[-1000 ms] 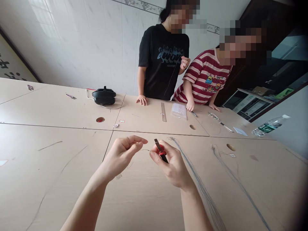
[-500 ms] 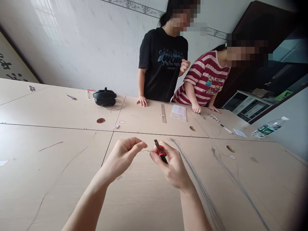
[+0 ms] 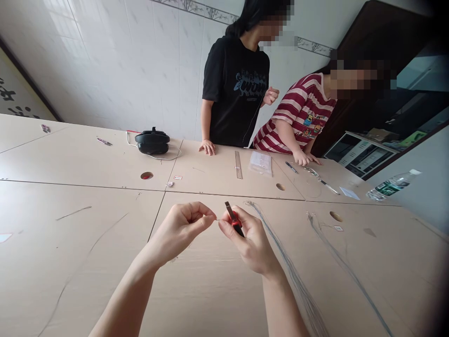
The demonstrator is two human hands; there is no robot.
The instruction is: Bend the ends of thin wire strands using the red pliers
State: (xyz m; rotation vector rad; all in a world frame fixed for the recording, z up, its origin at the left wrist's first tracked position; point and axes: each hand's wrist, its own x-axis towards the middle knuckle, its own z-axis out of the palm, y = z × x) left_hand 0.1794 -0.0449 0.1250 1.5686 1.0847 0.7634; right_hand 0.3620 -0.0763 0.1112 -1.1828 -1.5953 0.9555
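My left hand (image 3: pixel 187 229) pinches a thin wire (image 3: pixel 217 220) between thumb and forefinger, above the middle of the table. Close by on the right, my right hand (image 3: pixel 249 238) is closed round red-handled pliers (image 3: pixel 234 219), whose metal end points up and to the left. The wire's other end reaches my right thumb and fingertip. Only a short piece of it shows between the two hands. Just right of my right hand, a bundle of long thin wires (image 3: pixel 280 248) lies on the table and runs toward the near edge.
Across the table (image 3: pixel 206 281) stand two persons, in a black shirt (image 3: pixel 242 89) and a striped shirt (image 3: pixel 298 112). A black case (image 3: pixel 152 142), ruler (image 3: pixel 238 164), plastic bags (image 3: pixel 260 164), pen (image 3: pixel 291 167), bottle (image 3: pixel 393 185) and second wire bundle (image 3: pixel 345 264) lie about.
My left fingertips have closed in on my right hand, leaving less wire showing between them. The striped-shirt person's hand has moved right, off the pen.
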